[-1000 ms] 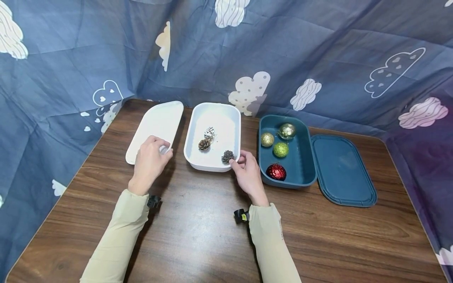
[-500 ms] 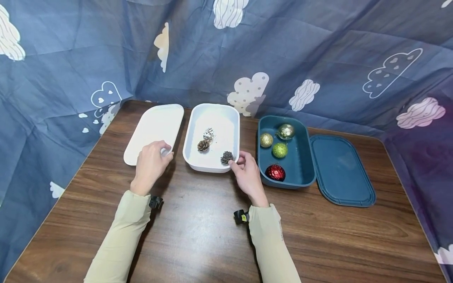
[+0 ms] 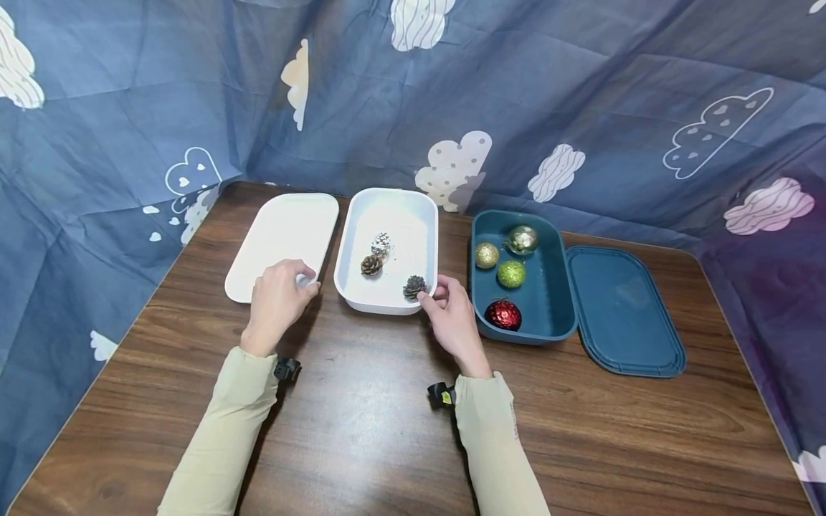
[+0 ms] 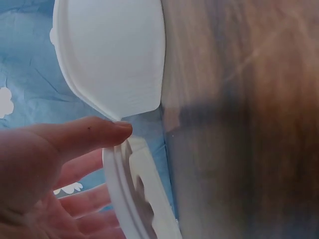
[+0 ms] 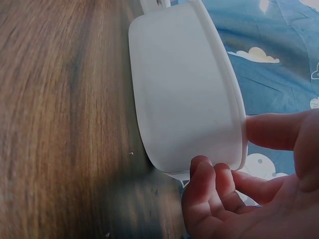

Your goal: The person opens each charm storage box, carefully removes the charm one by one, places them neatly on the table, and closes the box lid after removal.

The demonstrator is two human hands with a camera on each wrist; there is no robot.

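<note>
My left hand (image 3: 274, 304) pinches the near right corner of a white lid (image 3: 284, 229), thumb over its edge and fingers underneath. Beside it stands a white box (image 3: 386, 307); a brown pine cone (image 3: 371, 265), a white-tipped pine cone (image 3: 381, 242) and a dark pine cone (image 3: 414, 287) lie inside. At the box's near right corner my right hand (image 3: 454, 319) grips the rim. The right wrist view shows its thumb on the edge and its fingers (image 5: 200, 172) curled against the box wall (image 5: 184, 89). The left wrist view shows the lid (image 4: 119, 184) under the thumb.
Right of the white box is a blue box (image 3: 548, 308) holding a red ball (image 3: 503, 314), a green ball (image 3: 512, 273) and two gold balls (image 3: 487, 255). A blue lid (image 3: 626, 308) lies beside it on the wooden table (image 3: 361, 416). A cloud-patterned curtain (image 3: 361, 93) hangs behind.
The far end of the white lid has come down, and the lid looks flatter than before. My left hand has shifted slightly nearer and right with it. The right hand keeps its place on the box.
</note>
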